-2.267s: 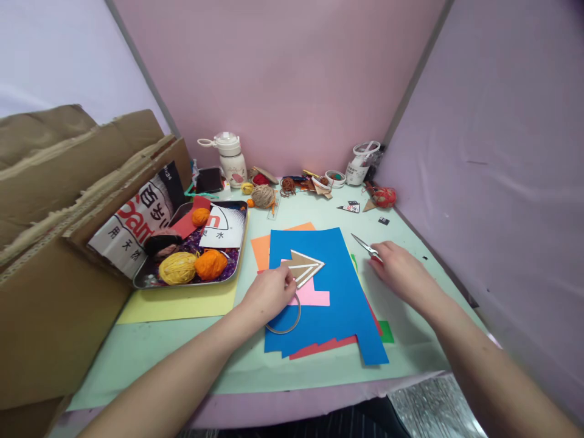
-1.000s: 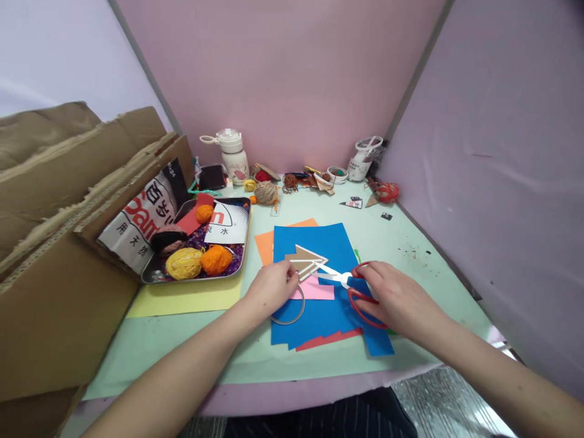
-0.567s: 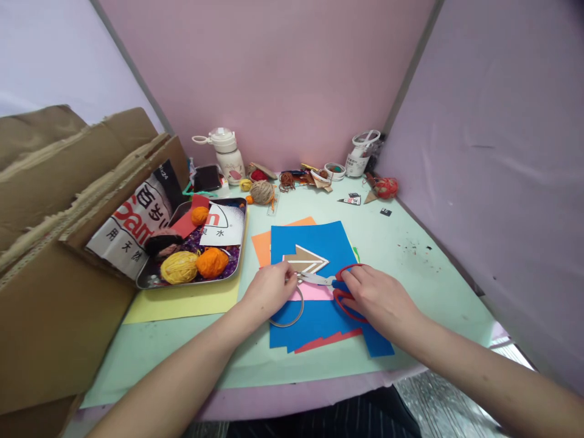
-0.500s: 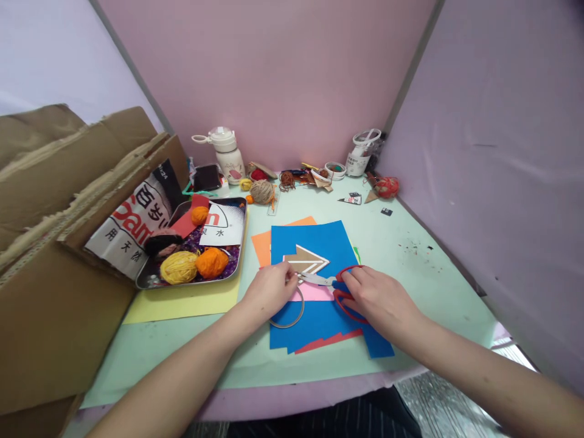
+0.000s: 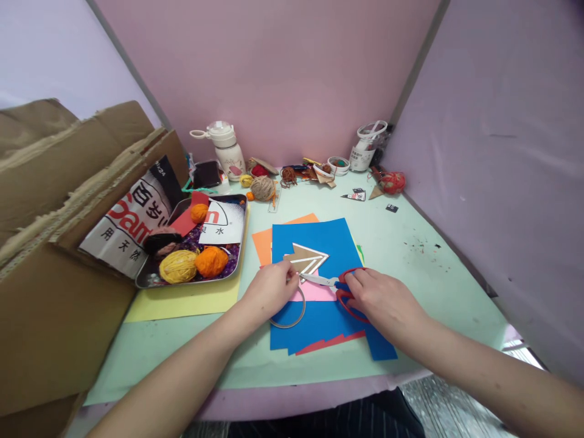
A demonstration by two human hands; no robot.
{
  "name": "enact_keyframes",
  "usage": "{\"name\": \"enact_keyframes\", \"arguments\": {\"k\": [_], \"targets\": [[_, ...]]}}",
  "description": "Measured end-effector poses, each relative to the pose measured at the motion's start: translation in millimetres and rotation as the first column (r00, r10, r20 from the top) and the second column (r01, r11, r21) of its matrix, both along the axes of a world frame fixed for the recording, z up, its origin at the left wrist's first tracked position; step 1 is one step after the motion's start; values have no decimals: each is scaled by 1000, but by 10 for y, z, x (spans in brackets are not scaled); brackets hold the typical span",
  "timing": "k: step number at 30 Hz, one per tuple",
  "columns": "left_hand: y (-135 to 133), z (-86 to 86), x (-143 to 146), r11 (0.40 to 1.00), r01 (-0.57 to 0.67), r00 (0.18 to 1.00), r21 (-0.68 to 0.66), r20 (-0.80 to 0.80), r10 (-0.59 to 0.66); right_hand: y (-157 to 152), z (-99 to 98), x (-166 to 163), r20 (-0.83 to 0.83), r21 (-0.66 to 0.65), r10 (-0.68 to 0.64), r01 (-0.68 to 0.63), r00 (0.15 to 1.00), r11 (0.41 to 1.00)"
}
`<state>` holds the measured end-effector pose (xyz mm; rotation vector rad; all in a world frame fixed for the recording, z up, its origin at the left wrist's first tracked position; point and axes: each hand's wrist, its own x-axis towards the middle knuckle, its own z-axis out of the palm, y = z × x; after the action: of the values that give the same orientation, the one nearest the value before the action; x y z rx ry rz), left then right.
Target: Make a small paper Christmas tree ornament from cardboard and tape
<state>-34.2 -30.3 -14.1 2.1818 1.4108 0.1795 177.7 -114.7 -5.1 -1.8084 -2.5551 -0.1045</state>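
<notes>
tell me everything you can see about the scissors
The scissors have red handles that look like plastic and silvery, metal-looking blades, which look shut or nearly so. The right hand holds them, its fingers at the handle loops. They point toward the left hand, above the pink paper and the blue sheet. The tips are right by the left hand's fingers; whether they touch is hard to tell.
</notes>
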Motion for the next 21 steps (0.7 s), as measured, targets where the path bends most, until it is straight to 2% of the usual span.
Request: {"name": "enact_keyframes", "arguments": {"k": [8,11,15,17,19,21], "targets": [[64,-4,-71,994,70,991,-84,116,-60,28,-29,92,-42,-14,30,-30,999,999],[82,35,-107,973,120,978,-199,193,-81,37,24,169,-99,-32,74,-78,992,996],[98,172,-158,908,198,936,-369,347,-63,55,105,382,-170,-40,122,-130,978,991],[109,231,-181,896,202,922,-394,386,-38,88,96,546,-182,-18,58,-63,982,998],[127,254,-198,894,165,912,-417,409,22,141,37,738,-170,18,-96,100,981,995],[148,241,-209,891,102,900,-443,423,107,204,-61,931,-120,27,-249,254,961,967]]}}
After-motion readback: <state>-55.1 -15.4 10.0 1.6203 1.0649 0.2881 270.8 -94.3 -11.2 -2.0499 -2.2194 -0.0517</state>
